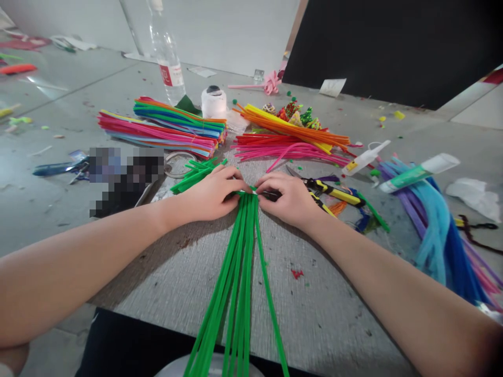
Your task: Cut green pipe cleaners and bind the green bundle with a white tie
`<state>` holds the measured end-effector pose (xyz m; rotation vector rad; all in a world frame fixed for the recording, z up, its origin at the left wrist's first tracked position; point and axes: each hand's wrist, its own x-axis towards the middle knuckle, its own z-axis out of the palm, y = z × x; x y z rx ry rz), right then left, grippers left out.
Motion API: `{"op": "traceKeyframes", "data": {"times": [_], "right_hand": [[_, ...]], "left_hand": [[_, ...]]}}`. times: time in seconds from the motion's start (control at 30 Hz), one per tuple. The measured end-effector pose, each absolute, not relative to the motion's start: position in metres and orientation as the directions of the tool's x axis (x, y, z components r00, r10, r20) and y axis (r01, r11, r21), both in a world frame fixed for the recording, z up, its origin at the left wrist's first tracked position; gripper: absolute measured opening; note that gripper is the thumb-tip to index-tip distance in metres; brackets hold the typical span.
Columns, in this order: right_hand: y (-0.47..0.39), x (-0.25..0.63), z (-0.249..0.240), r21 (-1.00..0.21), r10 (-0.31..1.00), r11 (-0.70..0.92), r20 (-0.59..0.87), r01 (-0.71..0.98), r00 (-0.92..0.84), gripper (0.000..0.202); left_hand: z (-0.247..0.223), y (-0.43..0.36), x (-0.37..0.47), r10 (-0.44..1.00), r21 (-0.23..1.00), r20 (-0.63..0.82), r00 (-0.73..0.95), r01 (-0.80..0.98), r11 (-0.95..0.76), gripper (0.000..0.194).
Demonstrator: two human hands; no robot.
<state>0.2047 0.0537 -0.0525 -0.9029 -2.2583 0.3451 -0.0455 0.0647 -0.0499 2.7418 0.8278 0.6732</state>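
Head view, nearest edge: a bundle of long green pipe cleaners runs from the lower frame edge up the middle of the grey table, fanning slightly toward me. The far ends converge between my two hands.

My left hand rests on the table with its fingers curled, pinching the green stems at their top end from the left. My right hand meets it from the right, fingers clenched on the same gathered point; a small dark item sits under the fingertips, which I cannot identify. Both hands touch each other at the bundle.

Just behind the left hand lies a short stack of cut green pieces. Just beside the right hand lie yellow-handled cutters. Further right, a heap of blue and purple pipe cleaners carries a white-and-green tube, with a small glue bottle near it.

Farther back: a multicoloured pack of stems to the left, red and pink stems with an orange-and-yellow pack in the centre, a white tape roll between them, and a clear plastic bottle behind.
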Motion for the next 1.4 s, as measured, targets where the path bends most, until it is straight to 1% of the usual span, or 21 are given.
{"op": "traceKeyframes", "data": {"times": [0.17,0.33,0.53,0.67,0.8,0.9,1.03,1.1,1.17,1.3,1.4], "right_hand": [[0.054,0.204,-0.054,-0.453,0.689,0.725,0.508,0.519,-0.517,0.010],[0.053,0.202,-0.055,-0.429,0.674,0.737,0.524,0.523,-0.521,0.010],[0.052,0.200,-0.056,-0.419,0.686,0.724,0.524,0.549,-0.505,0.009],[0.052,0.200,-0.055,-0.420,0.691,0.720,0.512,0.553,-0.511,0.008],[0.052,0.197,-0.055,-0.451,0.714,0.698,0.497,0.557,-0.492,0.009],[0.052,0.197,-0.054,-0.482,0.733,0.678,0.499,0.555,-0.462,0.012],[0.048,0.203,-0.053,-0.562,0.793,0.601,0.510,0.568,-0.333,0.014],[0.045,0.207,-0.053,-0.569,0.804,0.584,0.507,0.579,-0.311,0.013],[0.043,0.208,-0.053,-0.543,0.788,0.608,0.501,0.579,-0.358,0.011],[0.041,0.206,-0.053,-0.443,0.724,0.685,0.500,0.579,-0.474,0.008],[0.042,0.205,-0.053,-0.401,0.716,0.692,0.489,0.601,-0.498,0.011]], "left_hand": [[-0.052,0.069,-0.044,0.591,0.367,0.403,0.699,0.468,-0.804,0.020],[-0.052,0.069,-0.042,0.646,0.396,0.404,0.647,0.513,-0.762,0.007],[-0.051,0.068,-0.040,0.707,0.439,0.373,0.601,0.557,-0.705,0.005],[-0.049,0.068,-0.041,0.700,0.452,0.373,0.610,0.539,-0.711,0.005],[-0.050,0.068,-0.042,0.696,0.440,0.377,0.611,0.543,-0.715,0.001],[-0.049,0.067,-0.044,0.703,0.418,0.385,0.598,0.566,-0.710,0.004],[-0.044,0.062,-0.054,0.689,0.334,0.389,0.611,0.603,-0.724,0.010],[-0.041,0.061,-0.060,0.685,0.304,0.376,0.624,0.615,-0.728,0.012],[-0.040,0.060,-0.063,0.684,0.296,0.363,0.632,0.618,-0.728,0.012],[-0.039,0.062,-0.062,0.702,0.300,0.343,0.624,0.636,-0.711,0.011],[-0.040,0.062,-0.059,0.717,0.302,0.336,0.611,0.651,-0.697,0.009]]}}
